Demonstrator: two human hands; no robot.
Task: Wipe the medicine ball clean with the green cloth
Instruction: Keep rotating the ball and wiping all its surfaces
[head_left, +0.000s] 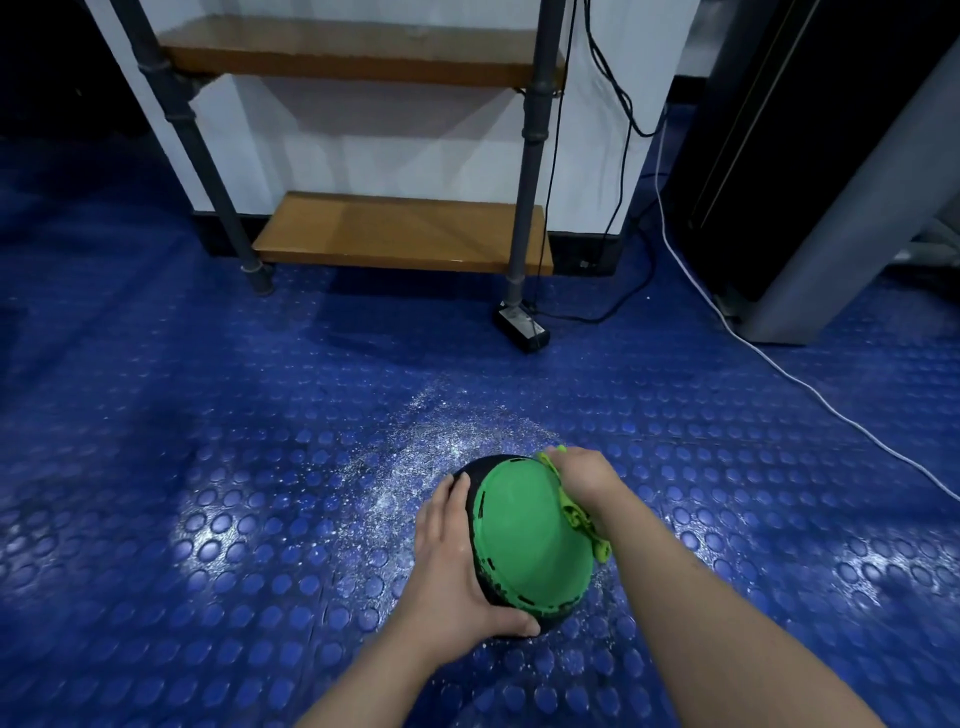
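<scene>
The medicine ball (524, 540), black with a large green panel facing up, rests on the blue studded floor near the lower middle of the view. My left hand (457, 561) is wrapped around its left and near side, thumb along the bottom edge. My right hand (587, 486) presses the bunched green cloth (576, 514) against the ball's upper right side. Only a strip of the cloth shows beneath my hand and wrist.
White dust or droplets are scattered on the floor (208, 467) around and behind the ball. A pipe-frame shelf with wooden boards (400, 231) stands against the wall ahead. A black power adapter (521, 325) and cables lie at its right foot. A grey cabinet (831, 208) is at the right.
</scene>
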